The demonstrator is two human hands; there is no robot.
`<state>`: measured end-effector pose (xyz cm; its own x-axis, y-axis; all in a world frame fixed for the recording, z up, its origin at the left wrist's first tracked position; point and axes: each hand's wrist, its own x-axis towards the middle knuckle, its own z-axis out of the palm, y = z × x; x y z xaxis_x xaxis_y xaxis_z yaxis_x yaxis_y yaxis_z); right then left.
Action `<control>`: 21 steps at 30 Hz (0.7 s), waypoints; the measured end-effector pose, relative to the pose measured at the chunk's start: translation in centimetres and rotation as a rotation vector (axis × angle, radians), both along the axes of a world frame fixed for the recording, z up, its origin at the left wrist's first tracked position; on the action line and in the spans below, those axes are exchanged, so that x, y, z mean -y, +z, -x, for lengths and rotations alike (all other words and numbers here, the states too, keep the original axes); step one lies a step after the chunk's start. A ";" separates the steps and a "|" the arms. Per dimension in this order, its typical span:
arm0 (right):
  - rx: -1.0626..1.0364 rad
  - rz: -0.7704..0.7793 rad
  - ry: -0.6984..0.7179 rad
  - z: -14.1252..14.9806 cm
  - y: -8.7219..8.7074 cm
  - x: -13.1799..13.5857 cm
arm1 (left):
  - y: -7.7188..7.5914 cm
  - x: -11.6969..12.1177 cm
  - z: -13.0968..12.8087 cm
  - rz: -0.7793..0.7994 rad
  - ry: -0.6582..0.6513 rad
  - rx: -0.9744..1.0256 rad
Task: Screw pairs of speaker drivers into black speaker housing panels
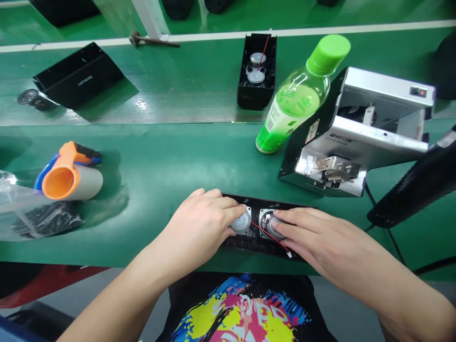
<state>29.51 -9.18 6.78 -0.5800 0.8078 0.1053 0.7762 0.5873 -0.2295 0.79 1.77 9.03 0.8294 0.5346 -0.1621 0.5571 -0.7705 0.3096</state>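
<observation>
A long black speaker panel (pixel 245 244) lies flat on the green bench mat (pixel 153 152), right in front of me. It carries two round metal speaker drivers, joined by a red wire (pixel 268 235). My left hand (pixel 197 223) rests with its fingertips on the left driver (pixel 241 222), pressing it against the panel. My right hand (pixel 313 235) lies over the right driver (pixel 270 224), partly covering it. Both hands hide the panel's ends.
Farther back stand a green-capped bottle (pixel 294 97), a black housing with speakers (pixel 256 71) and a metal machine (pixel 356 133). A black heat gun (pixel 415 183) juts in at right. An orange-and-grey tool (pixel 69 173) and a plastic bag (pixel 35 211) lie left.
</observation>
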 end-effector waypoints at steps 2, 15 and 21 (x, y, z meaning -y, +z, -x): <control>-0.025 -0.027 -0.002 0.1 0.0 -0.2 | -0.1 0.0 0.0 -0.010 -0.004 0.009; -0.063 -0.062 -0.007 0.3 -0.4 0.0 | -0.7 0.3 0.2 -0.062 -0.001 0.035; -0.032 -0.083 0.022 0.0 0.2 0.4 | -0.6 0.5 0.3 -0.059 0.003 0.024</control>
